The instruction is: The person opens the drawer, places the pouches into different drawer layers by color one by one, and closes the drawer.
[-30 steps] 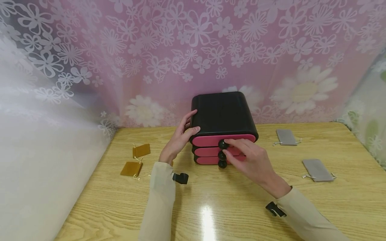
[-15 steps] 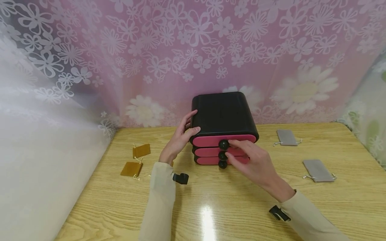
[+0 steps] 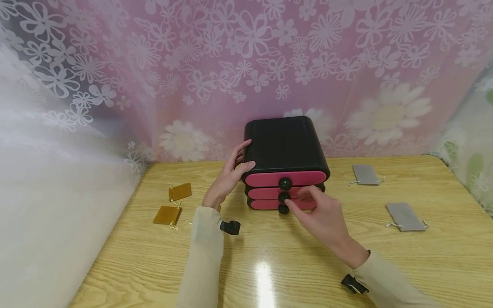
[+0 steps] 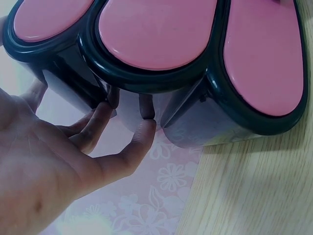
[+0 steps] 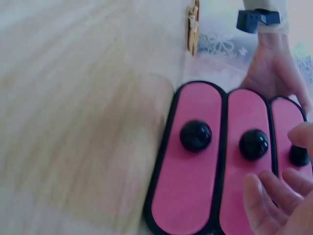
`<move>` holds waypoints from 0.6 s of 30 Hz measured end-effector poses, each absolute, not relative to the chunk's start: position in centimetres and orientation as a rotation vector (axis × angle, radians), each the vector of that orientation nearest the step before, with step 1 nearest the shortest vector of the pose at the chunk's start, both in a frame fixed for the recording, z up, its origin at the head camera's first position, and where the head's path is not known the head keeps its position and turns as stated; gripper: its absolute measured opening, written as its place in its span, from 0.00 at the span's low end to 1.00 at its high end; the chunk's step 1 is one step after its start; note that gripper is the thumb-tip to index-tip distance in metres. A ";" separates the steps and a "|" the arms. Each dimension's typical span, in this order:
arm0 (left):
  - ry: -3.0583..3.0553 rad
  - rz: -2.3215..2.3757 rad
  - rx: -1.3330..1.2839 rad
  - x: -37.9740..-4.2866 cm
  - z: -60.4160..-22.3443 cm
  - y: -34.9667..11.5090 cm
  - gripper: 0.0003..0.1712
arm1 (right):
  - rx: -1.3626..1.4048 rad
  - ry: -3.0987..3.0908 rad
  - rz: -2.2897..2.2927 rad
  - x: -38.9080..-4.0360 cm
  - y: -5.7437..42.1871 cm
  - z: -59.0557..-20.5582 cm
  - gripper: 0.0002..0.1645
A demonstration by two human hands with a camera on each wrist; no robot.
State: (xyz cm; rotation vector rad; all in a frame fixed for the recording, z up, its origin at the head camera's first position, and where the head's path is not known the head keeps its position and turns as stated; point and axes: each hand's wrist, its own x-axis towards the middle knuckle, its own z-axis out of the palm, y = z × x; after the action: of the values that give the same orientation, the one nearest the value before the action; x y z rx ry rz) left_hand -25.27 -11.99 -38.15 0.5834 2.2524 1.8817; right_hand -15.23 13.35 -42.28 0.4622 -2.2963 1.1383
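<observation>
A black cabinet (image 3: 285, 143) with three stacked pink drawers stands at the back of the table. Each drawer front carries a round black knob. My left hand (image 3: 227, 175) holds the cabinet's left side, thumb on its top edge; in the left wrist view its bent fingers (image 4: 142, 132) touch the side wall. My right hand (image 3: 323, 216) is in front of the drawers with fingers loosely bent. Its thumb tip overlaps the middle knob (image 3: 283, 197), while the index finger is below and right of the top knob (image 3: 285, 184). All drawers look closed.
Two grey drawstring pouches (image 3: 406, 217) lie right of the cabinet. On the left are brown drawstring pouches (image 3: 167, 214), with a bit of something similar showing behind the left wrist. A flowered pink curtain (image 3: 269, 77) hangs close behind the cabinet.
My right index finger has come away from the top knob and bent back, and the hand has dropped slightly. The left hand keeps its hold; the drawers look unmoved.
</observation>
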 end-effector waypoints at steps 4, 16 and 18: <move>2.255 1.884 0.597 -25.4 -38.3 -12.0 0.35 | 0.403 -2.320 1.176 -15.2 12.6 -42.7 0.16; 2.248 1.887 0.595 -25.4 -38.3 -12.0 0.35 | 0.347 -2.383 1.225 -15.6 11.7 -43.4 0.18; 2.255 1.881 0.589 -25.4 -38.3 -12.0 0.35 | 0.336 -2.396 1.229 -15.7 11.6 -43.4 0.19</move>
State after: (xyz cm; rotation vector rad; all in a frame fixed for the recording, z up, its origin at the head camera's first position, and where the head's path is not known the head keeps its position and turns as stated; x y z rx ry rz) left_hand -25.44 -12.02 -38.35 0.5888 2.2545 1.8811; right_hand -15.69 11.59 -43.40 0.3364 -2.3964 1.2290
